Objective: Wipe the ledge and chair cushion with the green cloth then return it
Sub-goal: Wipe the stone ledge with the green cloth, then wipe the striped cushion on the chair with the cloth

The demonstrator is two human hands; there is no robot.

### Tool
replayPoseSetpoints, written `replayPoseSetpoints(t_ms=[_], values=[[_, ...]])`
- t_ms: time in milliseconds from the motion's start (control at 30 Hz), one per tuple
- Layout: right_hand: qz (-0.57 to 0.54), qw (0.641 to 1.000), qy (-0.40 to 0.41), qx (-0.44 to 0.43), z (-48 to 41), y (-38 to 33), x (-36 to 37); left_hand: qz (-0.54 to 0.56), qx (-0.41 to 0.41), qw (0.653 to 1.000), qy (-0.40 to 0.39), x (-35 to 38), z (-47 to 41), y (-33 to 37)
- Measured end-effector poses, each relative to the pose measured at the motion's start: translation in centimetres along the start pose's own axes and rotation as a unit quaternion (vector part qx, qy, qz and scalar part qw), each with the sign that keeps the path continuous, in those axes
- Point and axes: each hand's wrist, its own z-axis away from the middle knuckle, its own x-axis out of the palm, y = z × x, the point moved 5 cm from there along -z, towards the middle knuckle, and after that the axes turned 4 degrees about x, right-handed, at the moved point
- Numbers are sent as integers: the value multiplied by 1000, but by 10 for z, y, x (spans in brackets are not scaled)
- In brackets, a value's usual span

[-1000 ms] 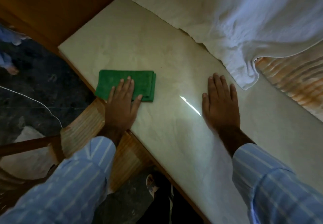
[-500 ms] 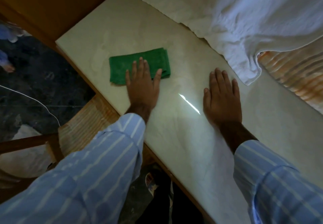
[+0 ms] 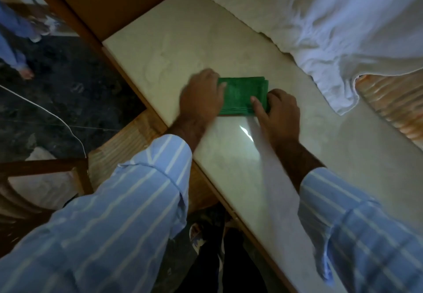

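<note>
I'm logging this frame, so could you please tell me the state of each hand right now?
Left hand: blurred, on the left end of the cloth; grip cannot be told.
Right hand: fingers curled at the cloth's right end; grip cannot be told.

No readable text, label, brand, number or sign anywhere.

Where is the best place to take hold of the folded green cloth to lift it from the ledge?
Probably the right short end of the green cloth, coming from the right: it lies flat and folded on the ledge, its layered edges show there, and the right hand already touches them.
</note>
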Motion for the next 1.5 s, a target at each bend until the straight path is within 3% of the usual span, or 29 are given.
replayPoseSetpoints(t_ms=[67, 167, 300, 400, 467, 633, 733, 833, 933, 1067, 1300, 1500], values=[[-64, 996, -25, 62, -6, -12, 8, -54, -102, 993, 13, -14, -2, -34], [-176, 971, -51, 152, -13, -19, 15, 13, -232, 972, -35, -8, 11, -63], [-298, 926, -55, 225, -16, -23, 23, 130, -271, 953, -37, 3, 18, -65], [-440, 852, -69, 276, -13, -30, 30, 244, -298, 923, -27, 4, 27, -68], [-489, 820, -99, 279, -6, -46, 35, 361, -306, 881, 21, -1, 39, -72], [-557, 772, -183, 245, 17, -113, 56, 587, -333, 723, 144, -20, 79, -117], [-552, 774, -219, 219, 40, -154, 79, 623, -343, 668, 219, -32, 118, -158], [-516, 794, -262, 184, 69, -189, 118, 652, -354, 626, 243, -28, 168, -207], [-447, 834, -296, 130, 95, -207, 165, 620, -391, 628, 260, -12, 221, -257], [-330, 874, -344, 96, 118, -203, 240, 560, -438, 659, 244, 18, 279, -314], [-148, 898, -399, 116, 142, -157, 367, 492, -493, 688, 203, 110, 332, -387], [-160, 903, -382, 115, 109, -167, 437, 439, -480, 731, 205, 146, 300, -446]])
